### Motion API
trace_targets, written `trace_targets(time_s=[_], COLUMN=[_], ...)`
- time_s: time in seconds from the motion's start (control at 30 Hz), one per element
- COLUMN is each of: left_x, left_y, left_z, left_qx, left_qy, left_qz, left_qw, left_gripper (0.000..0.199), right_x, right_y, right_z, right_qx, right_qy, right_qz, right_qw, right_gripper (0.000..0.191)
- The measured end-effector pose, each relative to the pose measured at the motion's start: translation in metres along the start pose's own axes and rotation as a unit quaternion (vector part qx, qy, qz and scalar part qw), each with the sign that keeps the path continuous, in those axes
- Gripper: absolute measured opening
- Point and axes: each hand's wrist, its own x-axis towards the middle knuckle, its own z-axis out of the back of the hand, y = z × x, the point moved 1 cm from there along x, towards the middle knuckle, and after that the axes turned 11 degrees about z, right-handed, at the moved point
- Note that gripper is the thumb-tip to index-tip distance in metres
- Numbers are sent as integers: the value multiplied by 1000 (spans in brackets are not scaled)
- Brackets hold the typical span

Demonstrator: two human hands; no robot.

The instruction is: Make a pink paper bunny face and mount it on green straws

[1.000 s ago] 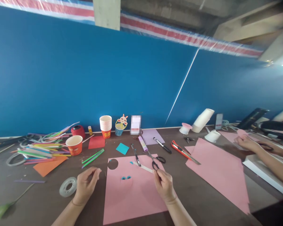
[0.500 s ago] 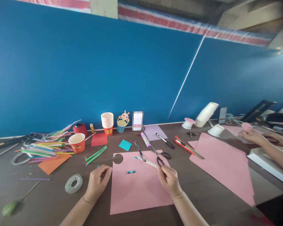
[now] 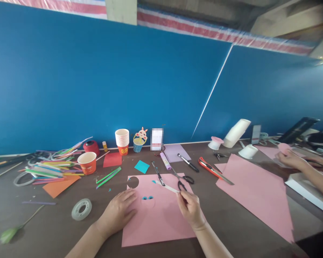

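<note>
My left hand lies flat, fingers outstretched, on the left edge of a pink paper sheet. In my right hand a thin white strip is pinched between thumb and fingers; its far end points to a small blue scrap. Two blue-and-black paper eyes sit at the top of a pink round cutout, between my hands. A round hole is cut in the sheet's upper left corner. Beyond the strip lie a pen and black-handled scissors.
A tape roll lies left of my left hand. Farther left are straws and a red paper cup. An orange utility knife rests by more pink paper. At far right another person's hands hold a pink piece.
My left hand has opened from a curled pose and come down flat on the pink sheet. My right hand keeps the white strip pinched, nearly in place. The view has shifted slightly.
</note>
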Motion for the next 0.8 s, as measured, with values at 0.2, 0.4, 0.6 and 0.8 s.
trace_targets(time_s=[0.2,0.4,0.6,0.8], left_x=[6,7,8,7], left_y=[-4,-2,-2,0], left_z=[6,5,6,3], left_qx=[6,-9,-25,-22], left_qy=[-19,-33,-48,-28], left_qz=[4,-1,-9,-3], left_qw=[1000,999,999,999], left_gripper=[31,31,30,30], right_x=[1,4,3,0], right_y=[-2,-5,-9,-10], right_z=[2,-2,-2,5], right_qx=[-11,1,-2,4], right_qy=[-21,-19,-27,-50], right_qz=[-20,-32,-44,-75], right_qw=[1000,999,999,996], right_gripper=[31,30,31,30])
